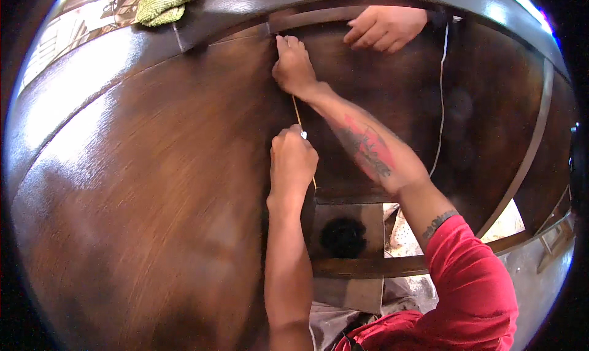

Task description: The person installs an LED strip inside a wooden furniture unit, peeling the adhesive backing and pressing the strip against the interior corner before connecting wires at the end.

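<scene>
A thin yellowish strip [297, 111] runs down the dark wooden panel [153, 185], along the edge between its lighter and darker parts. My left hand [293, 158] is closed on it near the middle, beside a small white item [304, 134] too small to identify. Above, my right hand [294, 65] has its fingers curled on the strip's upper part, close to the panel's top rail. What exactly its fingertips grip is partly hidden.
Another person's hand [386, 27] rests over the top rail at right. A green cloth [159, 4] lies at upper left. A white cord [441, 99] hangs down the right side. A dark round patch [343, 237] shows on a board below, beside openings in the woodwork.
</scene>
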A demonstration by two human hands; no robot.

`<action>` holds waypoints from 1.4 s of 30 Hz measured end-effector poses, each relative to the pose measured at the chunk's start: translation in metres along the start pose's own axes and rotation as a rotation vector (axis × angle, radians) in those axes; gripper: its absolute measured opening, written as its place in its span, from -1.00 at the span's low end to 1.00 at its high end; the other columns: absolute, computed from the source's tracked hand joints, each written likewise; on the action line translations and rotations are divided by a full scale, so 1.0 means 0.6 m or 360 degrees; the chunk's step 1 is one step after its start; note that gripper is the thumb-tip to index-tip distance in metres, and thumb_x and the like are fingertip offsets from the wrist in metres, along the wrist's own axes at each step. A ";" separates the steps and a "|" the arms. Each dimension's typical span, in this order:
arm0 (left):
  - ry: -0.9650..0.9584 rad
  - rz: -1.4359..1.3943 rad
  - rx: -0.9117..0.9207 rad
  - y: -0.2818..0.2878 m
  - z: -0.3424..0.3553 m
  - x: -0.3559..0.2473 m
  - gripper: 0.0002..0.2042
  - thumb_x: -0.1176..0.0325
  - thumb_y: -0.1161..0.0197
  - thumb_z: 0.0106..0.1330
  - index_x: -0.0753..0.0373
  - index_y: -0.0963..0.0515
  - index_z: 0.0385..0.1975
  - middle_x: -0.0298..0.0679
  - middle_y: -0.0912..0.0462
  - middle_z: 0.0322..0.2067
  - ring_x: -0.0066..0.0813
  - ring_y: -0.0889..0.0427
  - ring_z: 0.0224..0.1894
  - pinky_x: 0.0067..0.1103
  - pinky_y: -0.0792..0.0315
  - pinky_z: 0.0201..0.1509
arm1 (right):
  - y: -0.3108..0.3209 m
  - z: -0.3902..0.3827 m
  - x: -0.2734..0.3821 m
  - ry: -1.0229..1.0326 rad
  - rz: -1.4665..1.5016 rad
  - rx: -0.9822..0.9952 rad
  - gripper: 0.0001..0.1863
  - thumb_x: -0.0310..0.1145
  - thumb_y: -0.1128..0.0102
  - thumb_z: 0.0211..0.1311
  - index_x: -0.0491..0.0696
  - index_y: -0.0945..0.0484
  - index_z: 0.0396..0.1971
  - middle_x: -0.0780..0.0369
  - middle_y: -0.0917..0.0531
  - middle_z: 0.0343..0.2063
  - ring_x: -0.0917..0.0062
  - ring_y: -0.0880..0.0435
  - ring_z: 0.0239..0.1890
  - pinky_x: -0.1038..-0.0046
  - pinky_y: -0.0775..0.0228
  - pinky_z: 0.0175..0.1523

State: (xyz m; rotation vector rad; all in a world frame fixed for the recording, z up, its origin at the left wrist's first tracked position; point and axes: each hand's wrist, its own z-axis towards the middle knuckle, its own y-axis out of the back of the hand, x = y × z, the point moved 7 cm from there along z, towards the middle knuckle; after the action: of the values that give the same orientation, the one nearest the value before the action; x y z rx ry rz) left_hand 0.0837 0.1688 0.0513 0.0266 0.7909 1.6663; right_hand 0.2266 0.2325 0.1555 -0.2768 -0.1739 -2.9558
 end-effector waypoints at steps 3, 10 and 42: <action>0.0030 -0.0066 -0.0003 0.001 0.004 0.001 -0.76 0.63 -0.09 0.18 0.48 -0.61 -0.18 0.30 -0.60 -0.30 0.20 -0.62 -0.16 -0.20 -0.49 -0.07 | 0.008 0.011 0.014 0.0128 0.0096 -0.0004 -0.60 -0.62 -0.03 0.02 -0.28 -0.41 -0.05 -0.11 -0.47 -0.13 -0.05 -0.43 0.02 0.10 -0.29 0.17; -0.0048 -0.0135 -0.0063 0.001 0.001 0.005 -0.75 0.62 -0.07 0.19 0.47 -0.61 -0.17 0.28 -0.61 -0.30 0.18 -0.63 -0.15 -0.20 -0.49 -0.05 | -0.011 -0.035 0.000 -0.0143 0.0752 0.0020 -0.36 -0.67 0.07 0.06 -0.32 -0.13 0.23 -0.19 -0.46 0.05 -0.03 -0.33 0.28 0.14 -0.15 0.36; -0.0003 -0.0081 0.0076 -0.015 -0.009 0.011 -0.89 0.61 -0.11 0.18 0.43 -0.58 -0.37 0.25 -0.59 -0.37 0.22 -0.60 -0.21 -0.12 -0.45 -0.11 | -0.004 -0.010 -0.027 -0.0120 0.0541 0.0316 -0.45 -0.63 0.00 -0.10 -0.04 -0.25 0.01 -0.04 -0.40 0.01 0.02 -0.32 0.15 0.16 -0.13 0.24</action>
State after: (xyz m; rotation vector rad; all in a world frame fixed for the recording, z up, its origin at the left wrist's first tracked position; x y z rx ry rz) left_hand 0.0872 0.1724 0.0398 0.0412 0.8236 1.5989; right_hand 0.2411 0.2366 0.1463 -0.3513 -0.3860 -2.5708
